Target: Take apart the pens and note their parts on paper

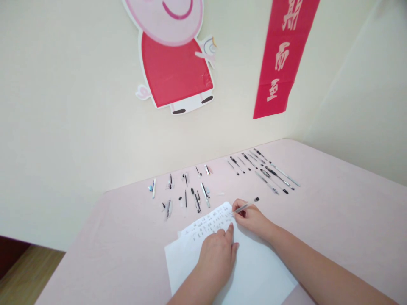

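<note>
My right hand (249, 217) grips a clear-barrelled pen (245, 206) with a black end, its tip down by the right edge of a sheet with rows of handwriting (210, 222). My left hand (218, 250) lies on the paper, index finger stretched toward the writing and thumb apart. Beneath both hands is a larger blank white sheet (257, 271), partly covered by the left hand and forearm. The marks are too small to read.
On the pink tabletop (127, 245), several disassembled pens and caps (195, 200) lie beyond the paper at left. Several whole pens (270, 178) lie at back right. Behind stands a wall with a cartoon pig cutout (174, 70) and a red banner (282, 59).
</note>
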A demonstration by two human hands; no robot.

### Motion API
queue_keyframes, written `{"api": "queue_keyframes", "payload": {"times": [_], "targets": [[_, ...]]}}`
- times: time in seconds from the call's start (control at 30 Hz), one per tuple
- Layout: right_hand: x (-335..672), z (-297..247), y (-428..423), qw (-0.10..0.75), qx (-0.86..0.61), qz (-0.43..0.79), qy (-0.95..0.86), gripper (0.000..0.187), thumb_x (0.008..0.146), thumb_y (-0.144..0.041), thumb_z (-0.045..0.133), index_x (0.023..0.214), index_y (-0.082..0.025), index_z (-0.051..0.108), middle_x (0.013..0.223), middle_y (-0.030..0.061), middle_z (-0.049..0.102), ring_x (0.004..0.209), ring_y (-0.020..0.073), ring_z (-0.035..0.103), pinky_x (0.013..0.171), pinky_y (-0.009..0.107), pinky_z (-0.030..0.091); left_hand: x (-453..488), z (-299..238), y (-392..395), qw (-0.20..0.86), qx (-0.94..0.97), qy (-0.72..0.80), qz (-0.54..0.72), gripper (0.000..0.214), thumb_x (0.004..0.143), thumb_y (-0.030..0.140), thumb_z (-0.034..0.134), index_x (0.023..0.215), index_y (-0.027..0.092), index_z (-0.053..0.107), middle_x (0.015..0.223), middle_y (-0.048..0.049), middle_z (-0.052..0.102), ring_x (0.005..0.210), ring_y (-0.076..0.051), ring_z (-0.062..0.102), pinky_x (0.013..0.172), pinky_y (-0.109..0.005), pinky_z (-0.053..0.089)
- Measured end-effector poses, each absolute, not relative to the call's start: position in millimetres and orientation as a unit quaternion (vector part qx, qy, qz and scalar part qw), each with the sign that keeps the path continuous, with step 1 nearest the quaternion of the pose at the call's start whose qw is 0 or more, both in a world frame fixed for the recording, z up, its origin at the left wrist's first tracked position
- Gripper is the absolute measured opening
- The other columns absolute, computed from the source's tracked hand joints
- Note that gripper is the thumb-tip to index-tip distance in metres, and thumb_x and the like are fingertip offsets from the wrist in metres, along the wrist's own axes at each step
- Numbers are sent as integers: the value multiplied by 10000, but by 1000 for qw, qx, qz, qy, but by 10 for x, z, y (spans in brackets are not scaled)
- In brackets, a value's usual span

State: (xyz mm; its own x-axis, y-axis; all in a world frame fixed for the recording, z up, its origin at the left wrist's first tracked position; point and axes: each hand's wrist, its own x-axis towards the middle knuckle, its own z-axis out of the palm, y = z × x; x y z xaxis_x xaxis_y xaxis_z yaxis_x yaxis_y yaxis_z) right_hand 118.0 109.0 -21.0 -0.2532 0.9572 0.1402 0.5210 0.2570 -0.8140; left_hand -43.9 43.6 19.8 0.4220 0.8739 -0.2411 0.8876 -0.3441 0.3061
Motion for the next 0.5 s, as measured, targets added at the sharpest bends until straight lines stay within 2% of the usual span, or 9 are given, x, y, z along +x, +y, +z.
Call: {"api": "queue_keyframes", "payload": {"times": [0.5], "targets": [[1185, -203, 1063, 308, -508, 308, -743, 85, 654, -108, 470, 663, -183, 508, 543, -54, 466, 505, 91, 433, 500, 199, 329, -418, 236, 442, 203, 813, 545, -30, 504, 883, 329, 309, 1367, 191, 326, 992, -110, 601, 875, -243, 566, 775, -348, 424]]}}
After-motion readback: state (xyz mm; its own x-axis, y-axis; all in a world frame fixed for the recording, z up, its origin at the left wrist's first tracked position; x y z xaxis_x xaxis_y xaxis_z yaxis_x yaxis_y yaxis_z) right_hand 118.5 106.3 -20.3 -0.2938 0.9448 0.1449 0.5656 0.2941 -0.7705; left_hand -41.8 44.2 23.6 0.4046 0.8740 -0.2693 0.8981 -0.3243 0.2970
